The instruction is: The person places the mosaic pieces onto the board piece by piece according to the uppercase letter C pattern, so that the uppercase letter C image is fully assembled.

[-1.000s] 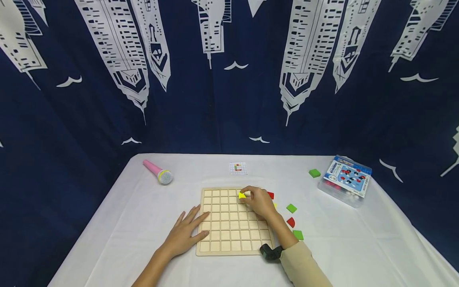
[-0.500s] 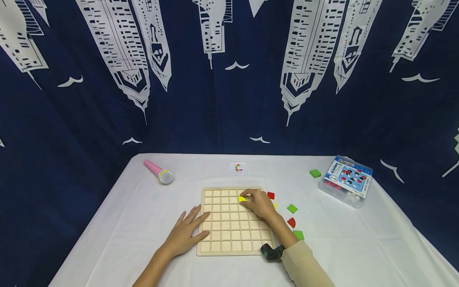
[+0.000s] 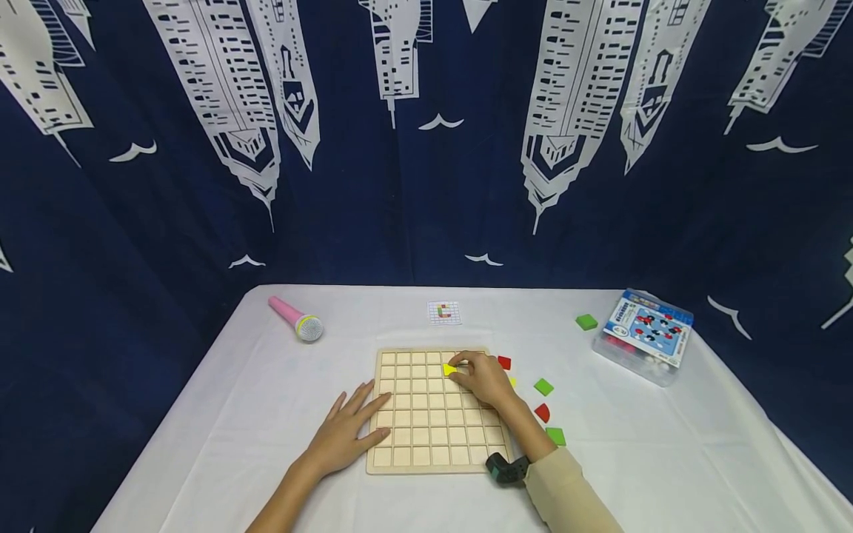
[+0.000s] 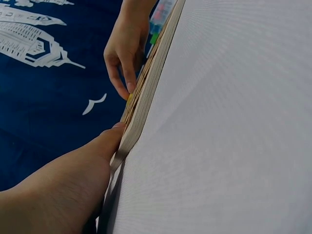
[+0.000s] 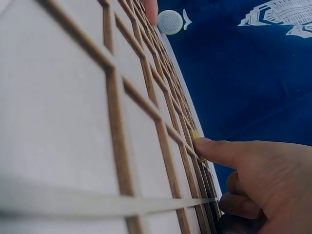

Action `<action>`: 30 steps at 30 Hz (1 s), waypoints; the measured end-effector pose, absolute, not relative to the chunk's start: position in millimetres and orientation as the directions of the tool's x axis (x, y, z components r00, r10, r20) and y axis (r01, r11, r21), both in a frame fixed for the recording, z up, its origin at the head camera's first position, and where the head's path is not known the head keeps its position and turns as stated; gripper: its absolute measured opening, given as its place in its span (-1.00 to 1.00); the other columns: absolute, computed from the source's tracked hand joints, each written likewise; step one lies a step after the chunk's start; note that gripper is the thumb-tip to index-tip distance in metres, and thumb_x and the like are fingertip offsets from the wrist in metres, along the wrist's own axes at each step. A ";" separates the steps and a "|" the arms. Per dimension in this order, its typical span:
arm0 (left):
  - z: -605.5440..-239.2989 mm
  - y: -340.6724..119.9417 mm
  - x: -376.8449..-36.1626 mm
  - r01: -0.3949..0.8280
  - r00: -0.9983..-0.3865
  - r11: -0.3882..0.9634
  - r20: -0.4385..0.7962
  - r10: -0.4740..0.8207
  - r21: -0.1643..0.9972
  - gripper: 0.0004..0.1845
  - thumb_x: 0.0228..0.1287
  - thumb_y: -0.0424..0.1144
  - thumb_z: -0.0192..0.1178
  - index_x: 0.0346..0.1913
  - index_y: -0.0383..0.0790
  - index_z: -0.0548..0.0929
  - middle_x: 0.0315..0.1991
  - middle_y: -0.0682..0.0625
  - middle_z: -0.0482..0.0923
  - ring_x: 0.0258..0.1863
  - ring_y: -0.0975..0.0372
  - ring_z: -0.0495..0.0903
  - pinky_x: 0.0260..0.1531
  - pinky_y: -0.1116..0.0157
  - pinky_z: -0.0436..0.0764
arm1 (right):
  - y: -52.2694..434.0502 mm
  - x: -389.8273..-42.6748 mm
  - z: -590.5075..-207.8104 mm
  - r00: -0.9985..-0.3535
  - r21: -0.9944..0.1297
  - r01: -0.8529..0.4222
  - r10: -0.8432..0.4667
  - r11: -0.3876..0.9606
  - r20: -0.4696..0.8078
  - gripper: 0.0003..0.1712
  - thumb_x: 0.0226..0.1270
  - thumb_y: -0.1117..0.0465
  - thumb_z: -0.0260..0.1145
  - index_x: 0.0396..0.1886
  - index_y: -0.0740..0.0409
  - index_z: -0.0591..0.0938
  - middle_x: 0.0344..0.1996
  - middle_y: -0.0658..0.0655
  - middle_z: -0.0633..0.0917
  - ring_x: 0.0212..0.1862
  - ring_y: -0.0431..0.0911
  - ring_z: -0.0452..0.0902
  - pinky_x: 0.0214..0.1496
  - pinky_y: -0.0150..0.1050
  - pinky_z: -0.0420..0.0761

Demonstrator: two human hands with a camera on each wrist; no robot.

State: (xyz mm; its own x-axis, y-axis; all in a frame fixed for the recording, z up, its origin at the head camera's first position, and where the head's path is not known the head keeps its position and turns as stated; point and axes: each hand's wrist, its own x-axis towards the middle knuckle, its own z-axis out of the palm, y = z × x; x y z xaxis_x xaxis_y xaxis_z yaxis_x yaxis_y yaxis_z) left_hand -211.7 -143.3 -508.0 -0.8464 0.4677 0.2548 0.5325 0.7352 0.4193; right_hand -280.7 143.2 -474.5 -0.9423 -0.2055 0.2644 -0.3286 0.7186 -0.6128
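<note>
A wooden grid board point(image 3: 418, 437) with square cells lies on the table. In its upper part, right of the middle, a small yellow tile point(image 3: 449, 369) sits at a cell, partly covered by fingertips. My right hand point(image 3: 485, 379) pinches that tile between thumb and index finger; in the right wrist view the thumb point(image 5: 222, 152) touches its yellow edge. My left hand point(image 3: 343, 435) rests at the board's left side with fingers spread, the fingertips over the rim. The left wrist view shows the left thumb point(image 4: 105, 144) against the board's edge.
Right of the board lie red pieces point(image 3: 543, 413), green tiles point(image 3: 543, 387) and a partly hidden yellow piece point(image 3: 512, 382). Behind it lies a printed grid card point(image 3: 443, 313). A pink microphone point(image 3: 296, 319) lies back left, a clear plastic box point(image 3: 643, 337) back right. A black device point(image 3: 506, 468) sits by the right wrist.
The yellow tile has come down slightly towards the near side and now lies flatter at its cell, with my right fingers still on it. My left hand has stayed in place.
</note>
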 end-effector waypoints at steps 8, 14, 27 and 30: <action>-508.9 -142.6 -211.7 0.539 -0.842 0.730 0.256 0.475 0.420 -0.35 0.26 0.21 0.01 0.36 0.03 0.29 0.41 -0.14 0.02 0.39 0.02 -0.03 0.33 -0.07 -0.15 | 151.8 -278.8 -469.2 -0.946 -0.635 -0.319 -0.197 0.703 0.258 -0.70 0.07 0.15 0.44 -0.18 0.12 0.67 -0.82 -0.05 0.32 -0.78 -0.25 0.08 -0.76 -0.42 0.11; -507.8 -143.0 -211.5 0.539 -0.842 0.734 0.258 0.473 0.414 -0.35 0.26 0.20 0.02 0.36 0.03 0.29 0.41 -0.13 0.02 0.39 0.03 -0.03 0.33 -0.06 -0.15 | 183.1 -279.3 -458.9 -0.948 -0.618 -0.276 -0.102 0.736 0.301 -0.68 0.12 0.17 0.40 -0.14 0.19 0.66 -0.80 -0.02 0.31 -0.77 -0.22 0.09 -0.77 -0.41 0.14; -505.0 -143.8 -210.9 0.533 -0.846 0.730 0.251 0.471 0.427 -0.35 0.27 0.20 0.01 0.36 0.02 0.29 0.41 -0.13 0.02 0.39 0.03 -0.04 0.34 -0.04 -0.17 | 226.2 -284.3 -467.4 -0.993 -0.526 -0.018 0.048 0.850 0.112 -0.61 0.08 0.13 0.41 -0.08 0.16 0.64 -0.62 0.09 0.43 -0.57 -0.08 0.29 -0.61 -0.32 0.28; -505.2 -143.1 -210.8 0.534 -0.846 0.730 0.249 0.473 0.427 -0.35 0.27 0.20 0.01 0.36 0.02 0.28 0.41 -0.13 0.02 0.40 0.03 -0.04 0.34 -0.03 -0.17 | 227.4 -285.5 -469.1 -0.994 -0.516 -0.005 0.052 0.857 0.098 -0.64 0.09 0.15 0.40 -0.09 0.18 0.64 -0.61 0.09 0.45 -0.54 -0.07 0.32 -0.59 -0.32 0.31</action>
